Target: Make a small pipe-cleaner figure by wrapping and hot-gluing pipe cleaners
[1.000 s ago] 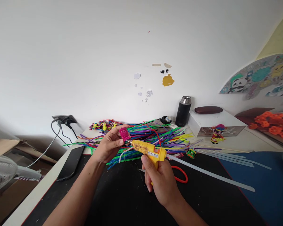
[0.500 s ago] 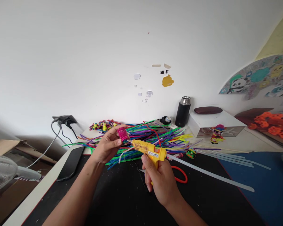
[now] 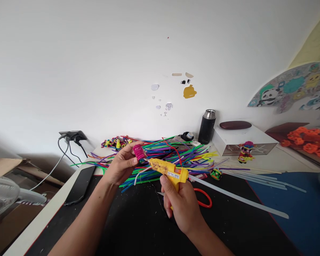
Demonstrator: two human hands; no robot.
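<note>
A small magenta fuzzy piece (image 3: 139,152), with some blue-green at its lower end, is pinched between the thumb and fingers of my left hand (image 3: 124,164). My right hand (image 3: 183,201) is wrapped round the handle of a yellow glue gun (image 3: 162,167). The gun's nozzle points left and meets, or nearly meets, the lower end of the magenta piece. A long translucent glue stick (image 3: 237,195) extends from the back of the gun to the right. Behind both hands lies a pile of coloured pipe cleaners (image 3: 154,147).
Red-handled scissors (image 3: 206,204) lie on the black mat (image 3: 133,220) beside my right hand. A phone (image 3: 80,185) is at the left. At the back stand a black flask (image 3: 206,128) and a white box (image 3: 245,137), with a small figure (image 3: 246,152) before it.
The glue stick's far end has shifted very slightly to the right. Both hands, the magenta piece and the glue gun hold nearly the same places.
</note>
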